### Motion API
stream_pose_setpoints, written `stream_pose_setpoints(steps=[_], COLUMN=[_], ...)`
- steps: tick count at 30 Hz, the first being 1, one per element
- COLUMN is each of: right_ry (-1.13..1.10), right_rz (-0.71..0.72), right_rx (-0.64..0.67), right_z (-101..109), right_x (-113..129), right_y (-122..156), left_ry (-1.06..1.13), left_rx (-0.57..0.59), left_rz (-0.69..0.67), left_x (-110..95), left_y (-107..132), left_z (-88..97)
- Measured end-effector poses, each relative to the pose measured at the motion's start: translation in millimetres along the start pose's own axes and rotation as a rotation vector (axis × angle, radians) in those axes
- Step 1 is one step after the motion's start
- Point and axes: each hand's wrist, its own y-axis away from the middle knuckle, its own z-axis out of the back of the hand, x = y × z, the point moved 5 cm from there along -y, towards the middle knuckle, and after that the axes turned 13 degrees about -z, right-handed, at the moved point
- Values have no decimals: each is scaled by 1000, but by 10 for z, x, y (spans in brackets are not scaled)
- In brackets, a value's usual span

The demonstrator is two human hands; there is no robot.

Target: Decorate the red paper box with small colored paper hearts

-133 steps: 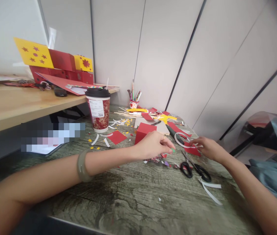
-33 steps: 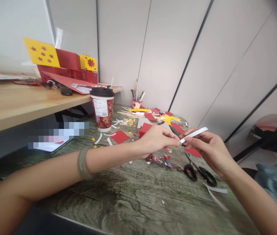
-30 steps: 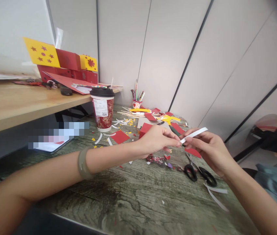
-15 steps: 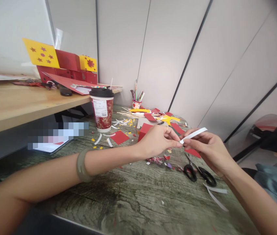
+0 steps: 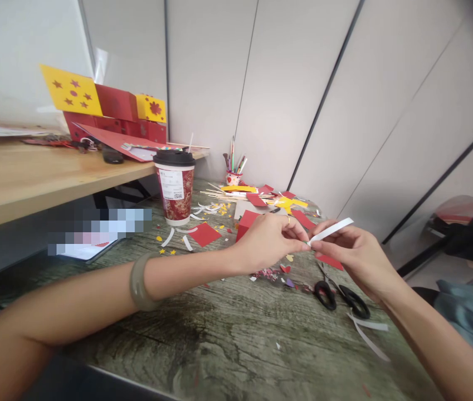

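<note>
A narrow white paper strip [image 5: 333, 229] is held up over the table, slanting up to the right. My left hand [image 5: 266, 239] is closed in a pinch at its lower left end, where a tiny green bit shows at the fingertips. My right hand [image 5: 359, 253] grips the same strip between thumb and fingers, close beside the left fingertips. Black-handled scissors [image 5: 325, 294] lie on the table below my right hand. A red paper box [image 5: 247, 223] stands behind my left hand, which partly covers it.
A lidded paper cup [image 5: 174, 189] stands at left, near a tablet-like screen [image 5: 89, 245]. Red paper squares [image 5: 205, 235], sticks, white strips [image 5: 365, 328] and confetti litter the dark wooden table [image 5: 219, 340]. A pen cup [image 5: 233, 177] stands by the wall. Decorated boxes [image 5: 115, 102] sit on the left shelf.
My fingers have shifted very slightly at the lower end of the white strip, and a small green bit now shows there. Otherwise things stay in place.
</note>
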Motion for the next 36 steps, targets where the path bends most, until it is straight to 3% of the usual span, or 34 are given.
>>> stream_pose_setpoints(steps=[13,21,27,36], right_ry=[97,111,74,96], right_rz=[51,72,54,-19], right_rx=[23,28,25,23], right_z=[-28,-28,-9,32], right_x=[64,87,63,-46], right_y=[34,50,40,-18], left_ry=[-474,-539,-427,-88], left_rx=[95,144,111,89], left_rz=[-168,-308,-247,65], left_x=[-167,-215,-195,168], left_y=[-4,-18,-23,-43], left_z=[35,29,50,49])
